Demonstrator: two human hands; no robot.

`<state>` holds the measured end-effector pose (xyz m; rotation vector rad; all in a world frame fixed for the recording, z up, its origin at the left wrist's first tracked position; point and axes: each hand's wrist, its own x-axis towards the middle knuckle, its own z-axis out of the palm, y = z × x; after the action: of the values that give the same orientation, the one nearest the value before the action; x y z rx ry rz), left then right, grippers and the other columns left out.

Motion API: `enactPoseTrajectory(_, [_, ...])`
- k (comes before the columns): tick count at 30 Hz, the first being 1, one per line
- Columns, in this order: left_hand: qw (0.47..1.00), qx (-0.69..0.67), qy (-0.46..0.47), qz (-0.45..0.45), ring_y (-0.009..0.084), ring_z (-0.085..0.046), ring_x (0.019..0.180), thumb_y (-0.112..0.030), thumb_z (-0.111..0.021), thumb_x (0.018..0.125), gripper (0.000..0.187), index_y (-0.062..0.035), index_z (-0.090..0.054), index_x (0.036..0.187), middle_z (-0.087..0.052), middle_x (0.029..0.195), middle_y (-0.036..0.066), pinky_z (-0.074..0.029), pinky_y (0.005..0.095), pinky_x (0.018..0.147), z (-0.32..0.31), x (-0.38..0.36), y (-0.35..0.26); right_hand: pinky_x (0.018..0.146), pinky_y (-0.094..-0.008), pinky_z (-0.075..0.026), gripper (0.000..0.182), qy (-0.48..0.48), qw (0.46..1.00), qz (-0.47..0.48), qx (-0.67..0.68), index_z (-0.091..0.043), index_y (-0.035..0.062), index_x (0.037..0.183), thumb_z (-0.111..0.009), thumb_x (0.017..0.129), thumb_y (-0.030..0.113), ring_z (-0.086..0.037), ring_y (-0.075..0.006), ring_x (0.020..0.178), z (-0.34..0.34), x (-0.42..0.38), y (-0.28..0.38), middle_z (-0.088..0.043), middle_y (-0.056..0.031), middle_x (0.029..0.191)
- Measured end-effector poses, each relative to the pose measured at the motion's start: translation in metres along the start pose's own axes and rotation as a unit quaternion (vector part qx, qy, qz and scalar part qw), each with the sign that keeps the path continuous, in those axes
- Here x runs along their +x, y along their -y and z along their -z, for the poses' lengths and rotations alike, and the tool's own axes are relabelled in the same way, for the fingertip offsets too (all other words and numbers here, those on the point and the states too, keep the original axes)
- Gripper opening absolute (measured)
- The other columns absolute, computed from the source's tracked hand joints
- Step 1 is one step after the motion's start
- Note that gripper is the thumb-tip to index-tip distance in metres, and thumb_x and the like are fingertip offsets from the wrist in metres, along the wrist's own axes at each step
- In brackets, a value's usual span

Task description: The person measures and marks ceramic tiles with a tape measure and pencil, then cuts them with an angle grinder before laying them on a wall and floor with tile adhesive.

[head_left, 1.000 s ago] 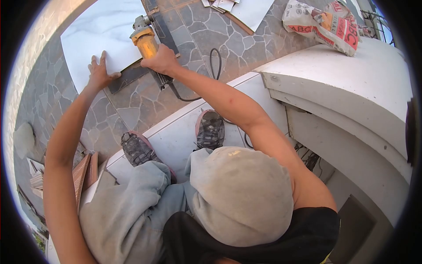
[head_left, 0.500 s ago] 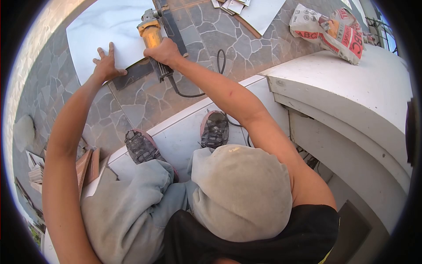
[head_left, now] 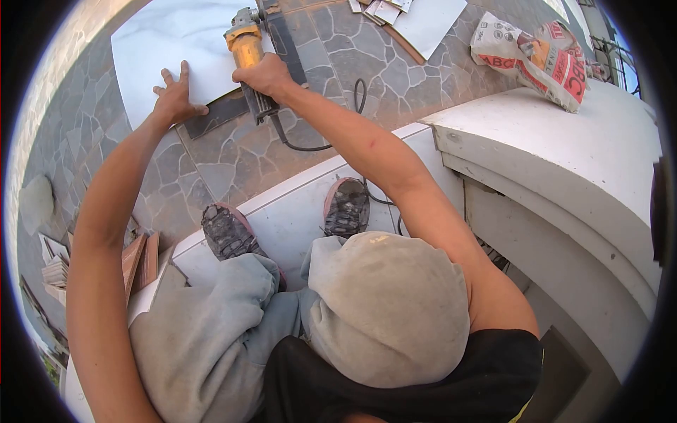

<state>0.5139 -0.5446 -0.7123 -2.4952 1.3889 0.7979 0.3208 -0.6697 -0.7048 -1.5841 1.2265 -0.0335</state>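
My right hand (head_left: 269, 75) is wrapped round the body of a yellow angle grinder (head_left: 247, 51), whose grey metal head points away from me. The grinder is over the right edge of a large white tile (head_left: 180, 42). On the tile's near edge my left hand (head_left: 175, 99) rests with fingers spread, the thumb stretched to the right. Dark flat strips (head_left: 217, 116) show beneath the tile and along its right side. From the grinder's back end a black cord (head_left: 303, 146) curves to the right. The grinder's disc cannot be made out clearly.
White tile offcuts (head_left: 429, 28) lie on the stone-patterned floor (head_left: 345, 63). A torn red-and-white bag (head_left: 529, 60) sits on the white ledge (head_left: 543, 127) at right. My shoes (head_left: 345, 206) stand on a white tiled step (head_left: 293, 201). Brown tile pieces (head_left: 144, 264) are stacked at left.
The grinder and my right hand have shifted very slightly relative to the tile, towards me. My left hand stays on the tile. The whole view has moved a little.
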Motion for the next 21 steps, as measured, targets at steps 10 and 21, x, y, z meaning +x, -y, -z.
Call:
enactPoseTrajectory(10, [1.000, -0.009, -0.003, -0.002, 0.0709, -0.022, 0.127, -0.036, -0.090, 0.060, 0.129, -0.0120, -0.006, 0.155, -0.006, 0.150, 0.043, -0.033, 0.0601, 0.108, 0.0010, -0.0008, -0.0003, 0.077, -0.0324, -0.053, 0.072, 0.000, 1.000, -0.005, -0.009, -0.062, -0.0121, 0.104, -0.078, 0.060, 0.042, -0.067, -0.0277, 0.089, -0.0006, -0.0022, 0.0014, -0.067, -0.0214, 0.099])
enactPoseTrajectory(21, [1.000, -0.006, -0.010, -0.004, 0.0711, -0.024, 0.126, -0.036, -0.090, 0.059, 0.129, -0.0118, -0.007, 0.155, -0.007, 0.149, 0.043, -0.032, 0.0604, 0.108, -0.0012, 0.0001, 0.0012, 0.075, -0.0327, -0.053, 0.068, 0.007, 1.000, -0.002, -0.011, -0.064, -0.0117, 0.100, -0.077, 0.059, 0.042, -0.067, -0.0280, 0.088, -0.0010, -0.0017, -0.0008, -0.068, -0.0214, 0.098])
